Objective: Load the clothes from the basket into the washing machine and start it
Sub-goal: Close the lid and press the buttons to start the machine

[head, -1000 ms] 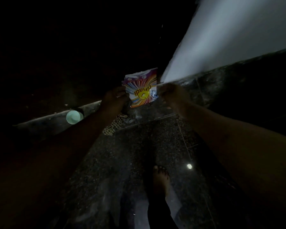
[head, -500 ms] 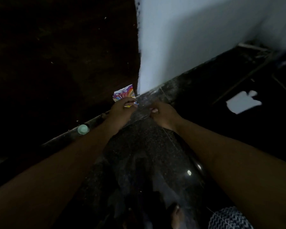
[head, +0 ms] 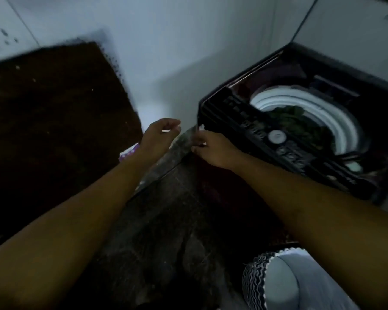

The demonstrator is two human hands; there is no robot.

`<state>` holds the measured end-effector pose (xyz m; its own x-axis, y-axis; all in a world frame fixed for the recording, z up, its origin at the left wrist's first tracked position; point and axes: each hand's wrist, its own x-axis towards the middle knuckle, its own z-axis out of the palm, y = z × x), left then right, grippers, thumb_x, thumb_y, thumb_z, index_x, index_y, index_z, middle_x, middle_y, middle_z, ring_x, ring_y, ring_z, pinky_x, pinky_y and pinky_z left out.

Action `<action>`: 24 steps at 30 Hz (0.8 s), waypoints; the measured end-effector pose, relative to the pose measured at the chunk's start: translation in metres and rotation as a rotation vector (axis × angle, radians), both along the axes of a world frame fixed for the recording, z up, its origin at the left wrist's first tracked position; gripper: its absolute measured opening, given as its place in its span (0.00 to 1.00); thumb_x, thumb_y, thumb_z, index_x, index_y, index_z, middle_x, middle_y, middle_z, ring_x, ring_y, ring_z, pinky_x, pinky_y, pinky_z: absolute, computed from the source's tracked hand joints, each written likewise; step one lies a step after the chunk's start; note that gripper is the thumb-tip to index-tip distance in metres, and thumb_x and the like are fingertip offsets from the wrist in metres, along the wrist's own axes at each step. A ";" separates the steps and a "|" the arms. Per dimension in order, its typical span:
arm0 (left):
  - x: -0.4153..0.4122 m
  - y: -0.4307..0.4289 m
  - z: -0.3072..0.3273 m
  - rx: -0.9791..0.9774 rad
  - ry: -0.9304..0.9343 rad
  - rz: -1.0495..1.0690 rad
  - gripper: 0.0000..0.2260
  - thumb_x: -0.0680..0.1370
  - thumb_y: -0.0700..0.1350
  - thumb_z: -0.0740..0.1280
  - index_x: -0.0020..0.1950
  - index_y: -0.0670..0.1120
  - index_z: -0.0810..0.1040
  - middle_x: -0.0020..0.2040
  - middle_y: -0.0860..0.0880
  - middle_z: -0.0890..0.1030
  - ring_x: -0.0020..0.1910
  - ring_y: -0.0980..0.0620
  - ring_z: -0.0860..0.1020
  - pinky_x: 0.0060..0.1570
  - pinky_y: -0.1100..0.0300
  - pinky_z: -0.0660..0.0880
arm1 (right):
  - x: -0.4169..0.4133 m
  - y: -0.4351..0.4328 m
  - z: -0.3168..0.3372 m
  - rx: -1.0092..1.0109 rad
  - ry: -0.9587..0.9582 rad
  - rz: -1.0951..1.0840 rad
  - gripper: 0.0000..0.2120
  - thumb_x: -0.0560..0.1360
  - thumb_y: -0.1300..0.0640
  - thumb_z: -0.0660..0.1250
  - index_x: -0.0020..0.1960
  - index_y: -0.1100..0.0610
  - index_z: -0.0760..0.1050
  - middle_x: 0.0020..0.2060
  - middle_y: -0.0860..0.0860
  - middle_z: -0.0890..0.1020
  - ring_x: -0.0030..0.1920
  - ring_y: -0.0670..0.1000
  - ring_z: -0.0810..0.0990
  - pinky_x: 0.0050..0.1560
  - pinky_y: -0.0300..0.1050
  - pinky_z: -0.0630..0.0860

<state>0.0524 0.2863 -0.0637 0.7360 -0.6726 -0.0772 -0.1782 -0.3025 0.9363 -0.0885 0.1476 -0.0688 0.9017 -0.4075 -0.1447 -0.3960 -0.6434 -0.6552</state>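
Observation:
The top-loading washing machine (head: 222,113) stands at the right with its lid up. Dark green clothes (head: 296,121) lie in its white drum. My left hand (head: 159,135) hovers left of the machine's near corner, fingers loosely curled and holding nothing. Just behind that wrist the colourful detergent packet (head: 127,153) lies by the dark ledge. My right hand (head: 213,148) is at the machine's corner with fingers curled; it seems to pinch a small white scrap (head: 201,127), though blur makes this unsure.
The machine's control panel (head: 276,137) with a round white button faces me. A pale cloth with a black-and-white zigzag edge (head: 278,283) is at the bottom right. Dark speckled floor (head: 166,220) lies below my arms, a white wall (head: 166,52) behind.
My view swung right, bringing the open washing machine into sight. My left hand let go of the detergent packet, which now lies behind my wrist. Both hands moved toward the machine.

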 end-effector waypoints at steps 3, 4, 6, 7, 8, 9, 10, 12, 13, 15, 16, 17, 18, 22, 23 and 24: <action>-0.037 -0.033 0.064 -0.041 -0.090 -0.076 0.11 0.80 0.42 0.69 0.61 0.45 0.82 0.52 0.51 0.82 0.53 0.51 0.80 0.53 0.57 0.76 | -0.048 -0.019 0.060 -0.058 -0.092 -0.070 0.17 0.78 0.52 0.69 0.65 0.54 0.78 0.58 0.53 0.83 0.58 0.52 0.81 0.60 0.49 0.77; -0.051 -0.044 0.085 -0.055 -0.115 -0.103 0.11 0.80 0.42 0.68 0.62 0.45 0.82 0.52 0.52 0.81 0.53 0.52 0.80 0.54 0.57 0.76 | -0.064 -0.026 0.079 -0.073 -0.114 -0.102 0.17 0.78 0.52 0.70 0.65 0.54 0.78 0.58 0.53 0.83 0.58 0.52 0.81 0.60 0.49 0.77; -0.075 -0.062 0.120 -0.075 -0.151 -0.163 0.11 0.80 0.43 0.68 0.62 0.48 0.81 0.51 0.55 0.81 0.51 0.54 0.80 0.54 0.59 0.77 | -0.093 -0.041 0.112 -0.101 -0.134 -0.172 0.17 0.77 0.52 0.70 0.64 0.54 0.79 0.57 0.53 0.83 0.58 0.53 0.81 0.60 0.49 0.77; -0.084 -0.072 0.135 -0.091 -0.162 -0.195 0.10 0.80 0.43 0.68 0.61 0.48 0.82 0.50 0.56 0.81 0.49 0.56 0.80 0.54 0.60 0.76 | -0.105 -0.050 0.126 -0.118 -0.139 -0.200 0.16 0.77 0.51 0.70 0.64 0.53 0.79 0.57 0.52 0.83 0.58 0.54 0.80 0.60 0.49 0.76; -0.090 -0.080 0.145 -0.110 -0.176 -0.221 0.10 0.80 0.44 0.69 0.61 0.48 0.82 0.50 0.57 0.81 0.47 0.58 0.80 0.53 0.61 0.76 | -0.115 -0.058 0.138 -0.131 -0.140 -0.225 0.16 0.77 0.51 0.70 0.63 0.52 0.79 0.57 0.51 0.83 0.57 0.53 0.80 0.60 0.48 0.76; -0.099 -0.090 0.158 -0.129 -0.188 -0.251 0.11 0.80 0.44 0.69 0.61 0.48 0.82 0.49 0.57 0.82 0.44 0.60 0.79 0.52 0.62 0.75 | -0.127 -0.067 0.151 -0.149 -0.145 -0.252 0.15 0.77 0.51 0.70 0.63 0.51 0.79 0.57 0.51 0.83 0.57 0.53 0.80 0.59 0.48 0.76; -0.107 -0.099 0.168 -0.144 -0.199 -0.279 0.11 0.79 0.43 0.69 0.62 0.47 0.82 0.49 0.56 0.82 0.42 0.63 0.79 0.51 0.64 0.74 | -0.138 -0.075 0.163 -0.161 -0.151 -0.276 0.15 0.77 0.51 0.69 0.63 0.51 0.79 0.57 0.50 0.83 0.57 0.52 0.80 0.59 0.47 0.76; -0.118 -0.121 0.187 -0.168 -0.222 -0.326 0.11 0.79 0.43 0.70 0.62 0.47 0.82 0.49 0.57 0.82 0.40 0.65 0.79 0.49 0.68 0.73 | -0.157 -0.094 0.185 -0.187 -0.168 -0.322 0.16 0.78 0.51 0.69 0.64 0.53 0.78 0.58 0.52 0.83 0.57 0.53 0.80 0.61 0.49 0.76; -0.121 -0.130 0.194 -0.177 -0.232 -0.342 0.11 0.79 0.43 0.70 0.61 0.47 0.82 0.49 0.57 0.83 0.42 0.66 0.79 0.48 0.69 0.73 | -0.164 -0.102 0.194 -0.192 -0.172 -0.343 0.16 0.78 0.52 0.70 0.65 0.54 0.78 0.59 0.52 0.82 0.58 0.53 0.80 0.62 0.50 0.76; -0.124 -0.154 0.209 -0.199 -0.250 -0.383 0.10 0.79 0.44 0.70 0.60 0.49 0.83 0.50 0.58 0.83 0.44 0.67 0.80 0.47 0.70 0.73 | -0.177 -0.120 0.211 -0.194 -0.181 -0.405 0.17 0.78 0.52 0.70 0.66 0.54 0.78 0.60 0.53 0.82 0.60 0.53 0.80 0.64 0.51 0.76; -0.123 -0.168 0.216 -0.211 -0.258 -0.409 0.10 0.79 0.45 0.71 0.60 0.49 0.83 0.50 0.58 0.83 0.44 0.68 0.80 0.47 0.69 0.73 | -0.181 -0.129 0.219 -0.199 -0.185 -0.440 0.18 0.78 0.51 0.70 0.67 0.54 0.77 0.61 0.53 0.82 0.60 0.53 0.80 0.64 0.49 0.76; -0.120 -0.182 0.223 -0.221 -0.266 -0.429 0.10 0.79 0.45 0.71 0.60 0.50 0.83 0.50 0.58 0.83 0.44 0.67 0.80 0.47 0.67 0.74 | -0.186 -0.139 0.227 -0.206 -0.185 -0.471 0.18 0.78 0.51 0.70 0.67 0.54 0.77 0.61 0.52 0.81 0.61 0.53 0.80 0.63 0.47 0.76; -0.117 -0.194 0.228 -0.231 -0.276 -0.444 0.10 0.79 0.45 0.71 0.60 0.50 0.83 0.51 0.57 0.84 0.46 0.65 0.80 0.49 0.66 0.75 | -0.189 -0.148 0.234 -0.216 -0.180 -0.496 0.18 0.78 0.51 0.70 0.67 0.53 0.77 0.61 0.52 0.81 0.61 0.53 0.80 0.62 0.46 0.76; -0.096 -0.263 0.249 -0.280 -0.313 -0.545 0.10 0.79 0.45 0.70 0.60 0.49 0.83 0.54 0.53 0.84 0.49 0.60 0.80 0.53 0.62 0.75 | -0.194 -0.193 0.258 -0.275 -0.152 -0.601 0.19 0.79 0.49 0.68 0.69 0.50 0.75 0.63 0.51 0.79 0.58 0.53 0.80 0.61 0.50 0.77; -0.091 -0.279 0.252 -0.293 -0.319 -0.568 0.10 0.79 0.46 0.70 0.60 0.50 0.83 0.54 0.53 0.84 0.49 0.58 0.81 0.53 0.61 0.76 | -0.194 -0.203 0.263 -0.291 -0.150 -0.627 0.19 0.79 0.48 0.68 0.69 0.50 0.75 0.64 0.51 0.79 0.59 0.53 0.80 0.61 0.51 0.77; -0.084 -0.298 0.256 -0.310 -0.324 -0.596 0.10 0.79 0.47 0.70 0.60 0.51 0.83 0.54 0.53 0.84 0.49 0.58 0.81 0.53 0.61 0.76 | -0.192 -0.217 0.268 -0.312 -0.149 -0.658 0.19 0.79 0.48 0.68 0.69 0.50 0.75 0.64 0.51 0.79 0.59 0.53 0.80 0.62 0.52 0.77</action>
<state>-0.0315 -0.0116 0.1922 0.1929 -0.9206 0.3396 -0.5115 0.2010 0.8354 -0.2806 -0.0689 0.1993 0.4578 -0.8724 0.1713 -0.6849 -0.4690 -0.5576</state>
